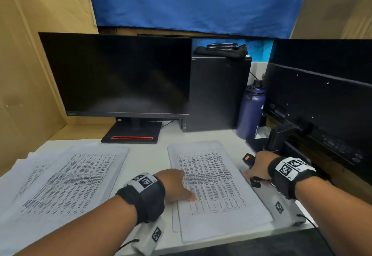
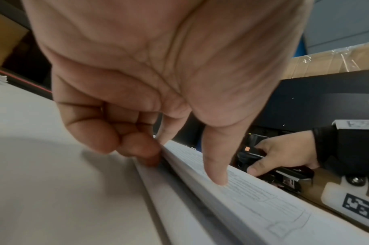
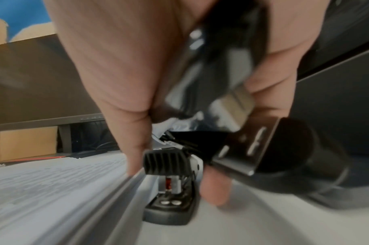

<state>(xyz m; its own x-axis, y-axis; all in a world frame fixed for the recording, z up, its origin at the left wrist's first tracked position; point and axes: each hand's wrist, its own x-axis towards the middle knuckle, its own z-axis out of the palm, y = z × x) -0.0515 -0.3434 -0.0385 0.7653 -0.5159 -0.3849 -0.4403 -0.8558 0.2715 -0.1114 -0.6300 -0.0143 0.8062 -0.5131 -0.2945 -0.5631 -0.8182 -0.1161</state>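
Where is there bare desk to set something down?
Bare desk strip between the left paper pile and right paper stack, and ahead of it up to the computer tower. Crowded on the right: stapler in the right hand, water bottle, second monitor.

Monitor (image 1: 120, 74), blue bottle (image 1: 251, 111), perhaps pouch (image 1: 221, 50)

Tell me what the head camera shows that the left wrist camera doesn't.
Only the head view: the monitor's dark screen, the pouch on the tower, and the left wristband. Only the left wrist view: the left hand's palm side, fingers curled against the edge of the stack, thumb on the top page. Both: the printed stack and the right hand gripping the stapler beside it.
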